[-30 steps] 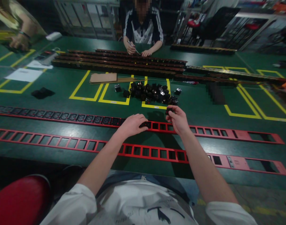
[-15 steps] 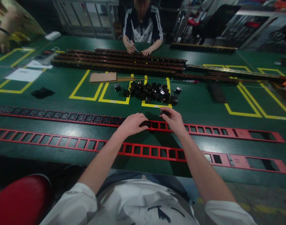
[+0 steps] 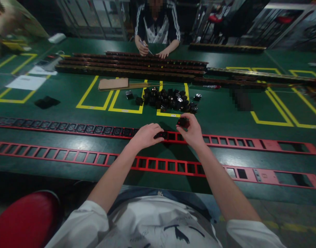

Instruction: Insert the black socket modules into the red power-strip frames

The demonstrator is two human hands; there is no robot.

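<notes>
My right hand pinches a black power socket between thumb and fingers, just above the upper red slotted rail. My left hand lies over the same rail. Its thumb and fingers are closed around another black socket at one of the slots, partly hidden by the fingers. To the left, a row of black sockets fills the rail's slots; to the right, the slots are bare. Nearer to me, a second red rail runs parallel, its slots mostly showing the green table.
Beyond my hands lies a pile of loose black sockets. Cardboard and a stack of long dark rails lie farther back. Across the table, a person holds a pen. A red stool stands at lower left.
My right hand has risen slightly, and the socket in it has turned so that more of it shows. My left hand stays at the rail. The view has shifted a little.
</notes>
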